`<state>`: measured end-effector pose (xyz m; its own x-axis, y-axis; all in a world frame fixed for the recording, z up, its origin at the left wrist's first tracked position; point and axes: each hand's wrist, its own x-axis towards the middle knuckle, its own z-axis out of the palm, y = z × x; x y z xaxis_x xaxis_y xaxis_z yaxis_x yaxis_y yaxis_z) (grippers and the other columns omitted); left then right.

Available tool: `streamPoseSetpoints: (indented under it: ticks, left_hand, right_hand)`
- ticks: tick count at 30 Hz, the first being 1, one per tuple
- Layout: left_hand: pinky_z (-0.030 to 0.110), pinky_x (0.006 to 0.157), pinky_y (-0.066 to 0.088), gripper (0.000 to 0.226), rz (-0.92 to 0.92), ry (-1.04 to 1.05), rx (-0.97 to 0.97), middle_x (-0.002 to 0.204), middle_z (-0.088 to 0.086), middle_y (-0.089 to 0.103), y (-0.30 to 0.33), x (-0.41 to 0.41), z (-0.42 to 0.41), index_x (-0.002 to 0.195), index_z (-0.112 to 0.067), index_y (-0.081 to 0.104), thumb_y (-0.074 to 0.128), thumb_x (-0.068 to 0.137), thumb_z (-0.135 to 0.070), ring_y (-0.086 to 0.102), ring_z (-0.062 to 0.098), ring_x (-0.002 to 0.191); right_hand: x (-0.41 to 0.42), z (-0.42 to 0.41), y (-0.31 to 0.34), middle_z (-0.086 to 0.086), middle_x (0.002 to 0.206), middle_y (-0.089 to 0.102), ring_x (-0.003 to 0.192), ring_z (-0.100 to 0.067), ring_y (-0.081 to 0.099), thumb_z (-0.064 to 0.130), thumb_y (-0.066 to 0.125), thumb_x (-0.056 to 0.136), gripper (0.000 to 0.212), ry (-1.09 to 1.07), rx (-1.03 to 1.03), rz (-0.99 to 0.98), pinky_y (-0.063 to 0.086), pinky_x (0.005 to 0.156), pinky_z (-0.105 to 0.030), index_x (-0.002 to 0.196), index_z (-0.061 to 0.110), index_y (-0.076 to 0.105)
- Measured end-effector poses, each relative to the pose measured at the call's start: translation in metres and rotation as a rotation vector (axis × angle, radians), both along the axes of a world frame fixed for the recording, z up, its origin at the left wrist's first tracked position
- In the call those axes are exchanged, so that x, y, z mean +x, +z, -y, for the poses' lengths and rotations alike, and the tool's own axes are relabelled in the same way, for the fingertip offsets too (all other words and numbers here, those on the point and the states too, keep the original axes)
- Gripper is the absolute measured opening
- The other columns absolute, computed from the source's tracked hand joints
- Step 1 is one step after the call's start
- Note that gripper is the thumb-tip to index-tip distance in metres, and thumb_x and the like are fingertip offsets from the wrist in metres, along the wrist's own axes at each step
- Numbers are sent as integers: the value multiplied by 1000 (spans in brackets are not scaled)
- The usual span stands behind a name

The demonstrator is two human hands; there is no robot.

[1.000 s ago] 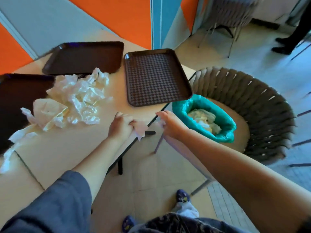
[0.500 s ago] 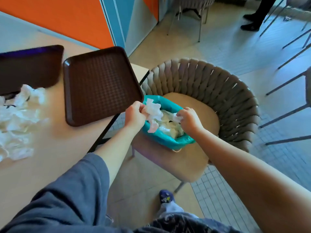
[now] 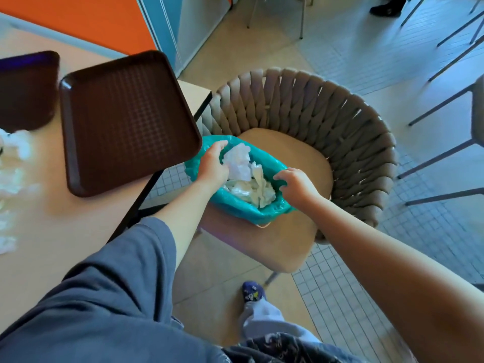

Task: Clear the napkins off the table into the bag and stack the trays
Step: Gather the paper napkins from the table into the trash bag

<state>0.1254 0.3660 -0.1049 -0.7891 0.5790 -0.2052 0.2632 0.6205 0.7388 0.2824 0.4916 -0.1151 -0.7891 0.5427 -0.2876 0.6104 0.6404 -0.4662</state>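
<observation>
Big tan table (image 3: 65,231) takes up the left side, with a woven-back chair (image 3: 327,121) pulled up right beside it. Two brown trays on the table: the textured tray (image 3: 125,121) near the corner and a second tray (image 3: 26,87) cut off at the left edge, plus a loose pile of napkins (image 3: 13,166) there. A teal bag (image 3: 243,205) sits on the chair seat, stuffed with crumpled napkins (image 3: 251,189). Left hand (image 3: 213,165) is over the bag's mouth, fingers loosely apart against a white napkin wad (image 3: 239,161). Right hand (image 3: 297,184) has its fingers curled on the bag's rim.
</observation>
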Motion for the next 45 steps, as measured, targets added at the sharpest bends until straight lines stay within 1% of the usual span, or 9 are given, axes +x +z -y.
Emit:
streamPoseSetpoints:
  ticks: [4, 9, 14, 19, 26, 34, 39, 43, 45]
  left_hand:
    - [28, 106, 32, 63, -30, -11, -18, 141, 5, 45, 2, 0, 16, 131, -18, 48, 42, 80, 17, 40, 21, 130]
    - [18, 94, 32, 48, -154, 34, 5, 125, 9, 54, 19, -5, 56, 110, -9, 64, 40, 77, 16, 47, 22, 119]
    - [20, 90, 35, 19, -298, 54, 69, 112, 11, 61, 39, -12, 121, 101, -7, 67, 52, 90, -7, 53, 23, 107]
    - [35, 95, 42, 18, -336, 112, 11, 110, 5, 62, 54, -16, 229, 95, -16, 68, 59, 86, -28, 51, 23, 108]
    - [38, 98, 41, 29, -339, 265, -166, 118, 6, 58, 64, -15, 401, 107, -12, 65, 58, 88, -33, 47, 24, 118]
    - [41, 100, 36, 34, -289, 528, -293, 126, 5, 52, 49, -10, 574, 117, -15, 60, 57, 88, -34, 40, 24, 124]
    - [46, 95, 41, 31, -315, 678, -358, 127, 8, 50, 43, -13, 650, 113, -13, 60, 60, 85, -26, 40, 29, 123]
    - [44, 104, 32, 44, -263, 728, -371, 141, 5, 40, 39, -23, 695, 129, -22, 51, 58, 86, -30, 29, 28, 132]
    - [45, 104, 32, 47, -235, 751, -379, 145, 4, 35, 37, -29, 710, 131, -27, 48, 58, 86, -36, 25, 29, 134]
  right_hand:
    - [1, 6, 3, -11, 119, 56, 116, -27, 47, -1, 50, 86, 38, 5, 20, 20, 43, 98, -35, 119, 14, 61]
    - [-22, 38, 13, -11, 120, 58, 116, -28, 47, 2, 48, 88, 34, 52, 30, -34, 39, 99, -33, 116, 13, 62]
    - [-58, 104, 27, -13, 119, 57, 115, -31, 47, 11, 51, 89, 30, 135, 81, -165, 38, 102, -38, 116, 14, 63]
    - [-98, 203, 45, -12, 128, 51, 121, -31, 40, 14, 52, 89, 35, 301, 52, -213, 35, 102, -38, 124, 13, 56]
    - [-133, 348, 54, -9, 137, 44, 127, -28, 35, 18, 50, 92, 40, 542, 21, -197, 36, 105, -46, 131, 12, 47]
    - [-160, 498, 47, -8, 139, 41, 129, -28, 32, 20, 52, 91, 43, 734, 15, -200, 31, 108, -41, 133, 15, 47]
    - [-175, 560, 45, -9, 144, 35, 132, -29, 29, 26, 54, 91, 49, 836, 46, -172, 31, 106, -43, 137, 17, 41]
    - [-190, 597, 45, -10, 147, 29, 133, -31, 26, 35, 54, 90, 55, 899, 67, -136, 29, 106, -46, 140, 19, 35]
    - [-200, 613, 43, -10, 148, 26, 134, -32, 24, 39, 53, 90, 58, 924, 79, -121, 29, 105, -48, 141, 21, 33]
